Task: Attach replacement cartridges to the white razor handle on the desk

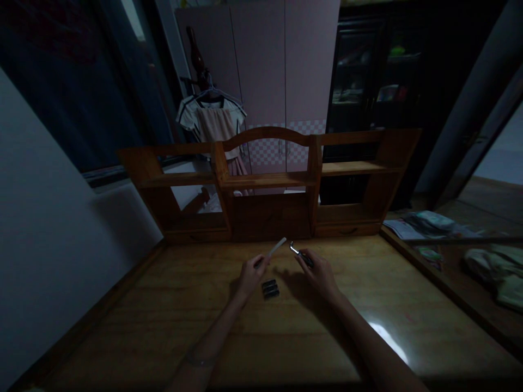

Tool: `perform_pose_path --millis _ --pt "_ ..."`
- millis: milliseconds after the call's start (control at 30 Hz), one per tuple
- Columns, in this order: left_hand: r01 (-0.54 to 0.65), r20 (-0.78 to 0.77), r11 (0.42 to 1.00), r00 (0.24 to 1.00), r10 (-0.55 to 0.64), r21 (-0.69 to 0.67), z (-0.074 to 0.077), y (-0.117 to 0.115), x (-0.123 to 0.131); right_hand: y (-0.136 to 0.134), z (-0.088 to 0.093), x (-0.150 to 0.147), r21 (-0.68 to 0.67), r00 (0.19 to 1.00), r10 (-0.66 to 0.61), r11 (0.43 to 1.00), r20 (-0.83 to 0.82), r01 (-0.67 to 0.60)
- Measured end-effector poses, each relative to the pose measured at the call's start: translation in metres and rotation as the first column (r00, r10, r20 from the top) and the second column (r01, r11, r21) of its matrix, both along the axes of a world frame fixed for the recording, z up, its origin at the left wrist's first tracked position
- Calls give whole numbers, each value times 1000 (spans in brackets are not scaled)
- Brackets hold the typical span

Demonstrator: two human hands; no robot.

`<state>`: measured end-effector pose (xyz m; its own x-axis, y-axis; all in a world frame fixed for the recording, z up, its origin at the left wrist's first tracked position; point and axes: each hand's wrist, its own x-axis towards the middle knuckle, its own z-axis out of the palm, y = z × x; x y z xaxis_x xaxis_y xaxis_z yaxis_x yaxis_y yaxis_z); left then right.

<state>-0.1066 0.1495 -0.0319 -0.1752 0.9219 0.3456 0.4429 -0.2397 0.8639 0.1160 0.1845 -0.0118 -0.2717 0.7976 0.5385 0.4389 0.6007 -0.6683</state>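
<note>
My left hand [252,272] is closed around the lower end of a slim, pale, flat stick [278,246], which points up and to the right. My right hand [321,270] grips the black handle of a small tool with a bent, shiny metal head [294,249]; its exact kind is hard to make out in the dim light. The stick's tip and the metal head are close together but apart. On the wooden desk between my wrists lies a small group of dark, short bars [270,288] set side by side, too dark to name.
A wooden shelf unit [269,179] rises along the back of the desk [196,305]. To the left is a white wall [49,218]. Papers and bags [429,223] lie beyond the right edge, near folded cloth [500,272]. Clothes [214,120] hang behind the shelves.
</note>
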Motion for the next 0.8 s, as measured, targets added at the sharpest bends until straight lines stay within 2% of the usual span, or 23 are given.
perform_pose_path --millis 233,567,800 --pt "121 2 991 993 -121 -48 2 -3 5 0 1 0 2 1000 11 1000 3 -11" --pt "29 -7 999 1000 -30 -42 -2 2 0 -2 1 -2 -9 1000 20 1000 8 -20" --pt "50 1 998 999 -50 -40 -3 1 2 -1 -1 0 -14 1000 19 1000 -1 -19"
